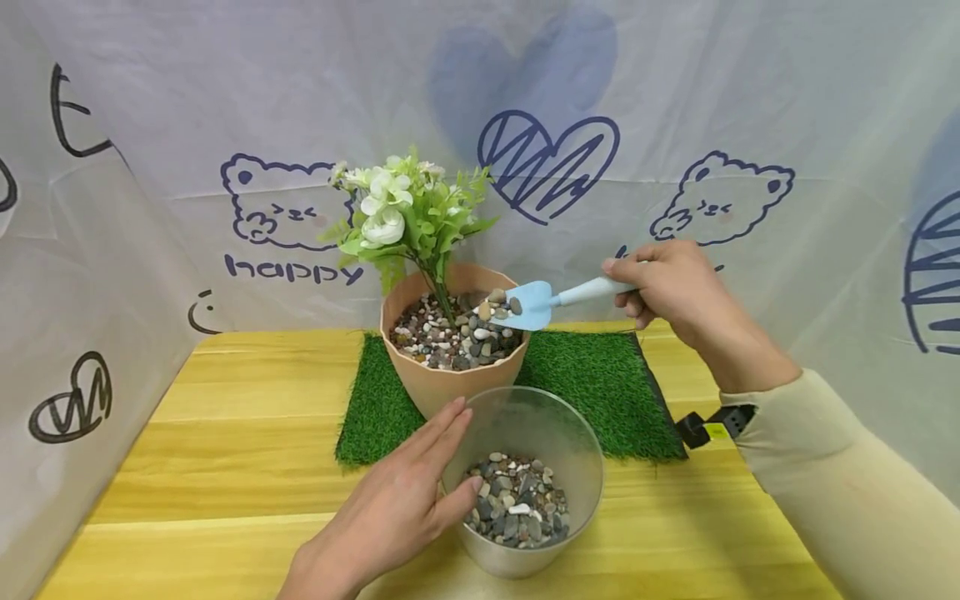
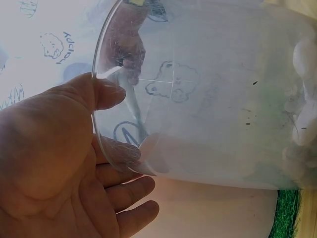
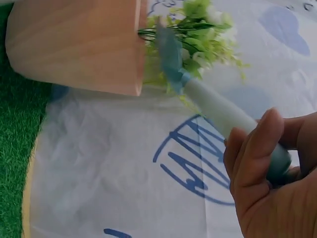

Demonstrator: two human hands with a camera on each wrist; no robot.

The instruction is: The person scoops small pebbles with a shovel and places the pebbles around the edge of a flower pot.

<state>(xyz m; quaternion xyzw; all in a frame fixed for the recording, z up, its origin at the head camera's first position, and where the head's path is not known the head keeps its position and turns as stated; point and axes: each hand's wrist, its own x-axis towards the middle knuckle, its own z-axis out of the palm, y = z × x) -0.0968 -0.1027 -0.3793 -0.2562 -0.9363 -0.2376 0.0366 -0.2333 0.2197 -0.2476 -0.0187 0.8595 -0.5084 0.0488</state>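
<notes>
My right hand [image 1: 671,283] grips the pale handle of a small light-blue trowel [image 1: 534,305], tilted over the right rim of a peach flowerpot [image 1: 450,383]. Several pebbles [image 1: 498,304] lie at the blade's tip, above the stones in the pot. A plant with white flowers [image 1: 386,196] and green leaves stands in that pot. At the left rim of a clear plastic bucket [image 1: 588,467], my left hand [image 1: 397,500] holds on, thumb over the edge and fingers stretched along the side. Grey, tan and white pebbles [image 1: 517,508] cover the bucket's bottom.
Under the pot lies a green turf mat [image 1: 600,383] on a yellow wood-grain table [image 1: 217,433]. Behind and at the sides hangs a white cloth [image 1: 300,75] with drawn bears and hearts. A black strap device [image 1: 712,425] sits at the right sleeve.
</notes>
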